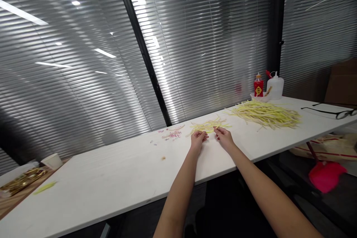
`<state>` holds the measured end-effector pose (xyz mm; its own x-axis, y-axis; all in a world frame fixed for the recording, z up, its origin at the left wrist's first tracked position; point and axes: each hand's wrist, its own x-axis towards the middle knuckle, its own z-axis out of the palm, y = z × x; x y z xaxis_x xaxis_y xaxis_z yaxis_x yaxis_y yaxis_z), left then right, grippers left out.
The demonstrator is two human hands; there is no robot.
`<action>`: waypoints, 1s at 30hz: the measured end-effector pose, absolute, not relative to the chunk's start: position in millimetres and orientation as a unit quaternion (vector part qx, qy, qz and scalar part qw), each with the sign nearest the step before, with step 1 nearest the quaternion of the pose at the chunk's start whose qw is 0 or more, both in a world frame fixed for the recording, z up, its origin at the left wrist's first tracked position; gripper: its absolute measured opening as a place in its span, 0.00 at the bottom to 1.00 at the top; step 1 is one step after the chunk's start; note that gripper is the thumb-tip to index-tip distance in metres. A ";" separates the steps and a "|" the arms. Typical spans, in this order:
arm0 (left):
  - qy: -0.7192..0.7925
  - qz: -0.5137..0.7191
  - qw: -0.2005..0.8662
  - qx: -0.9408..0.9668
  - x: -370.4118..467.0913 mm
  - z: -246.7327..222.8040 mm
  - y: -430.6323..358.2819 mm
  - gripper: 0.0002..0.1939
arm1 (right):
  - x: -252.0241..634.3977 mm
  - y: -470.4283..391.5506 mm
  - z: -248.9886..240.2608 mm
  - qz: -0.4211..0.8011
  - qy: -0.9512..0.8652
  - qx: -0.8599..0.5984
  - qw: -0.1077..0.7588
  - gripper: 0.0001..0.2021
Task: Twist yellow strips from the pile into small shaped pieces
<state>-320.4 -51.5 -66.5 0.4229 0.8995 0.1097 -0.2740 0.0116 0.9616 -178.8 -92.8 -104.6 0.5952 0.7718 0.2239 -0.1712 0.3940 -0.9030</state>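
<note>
My left hand [198, 139] is over the white table [125, 167] with its fingers curled together; whatever it holds is too small to make out. A short gap to the right, my right hand [222, 137] has its thumb and fingertips pinched, and I cannot make out anything between them. Just beyond both hands lies a small, loose scatter of yellow strips [210, 124]. Small pink bits [175, 134] lie left of my left hand. A large pile of yellow strips [266, 114] rests farther right.
At the back right stand a red bottle [259, 86], a white bottle [275, 87] and a bowl [260, 97]. Black-framed glasses [341, 114] lie at the right edge. A yellow piece [45, 187] and a white cup [52, 161] are far left. Blinds [212, 44] rise behind.
</note>
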 end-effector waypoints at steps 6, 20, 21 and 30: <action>0.300 0.431 0.642 0.559 -321.4 -64.9 -54.2 0.19 | -178.3 -88.3 -111.1 0.296 -0.353 -0.469 0.753 0.27; 0.272 0.396 0.648 0.592 -321.6 -65.4 -57.3 0.18 | -183.4 -93.3 -109.7 0.327 -0.404 -0.458 0.721 0.21; 0.267 0.393 0.649 0.594 -321.5 -65.6 -57.8 0.19 | -183.4 -93.7 -109.4 0.329 -0.411 -0.459 0.716 0.20; 0.252 0.389 0.653 0.599 -322.6 -64.2 -60.7 0.19 | -181.4 -92.1 -111.5 0.312 -0.449 -0.465 0.696 0.17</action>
<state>-322.6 -60.7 -64.2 0.5705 0.8098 0.1372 -0.2063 -0.0204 0.9783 -181.4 -92.1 -111.5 0.4012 0.8529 0.3342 -0.0164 0.3715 -0.9283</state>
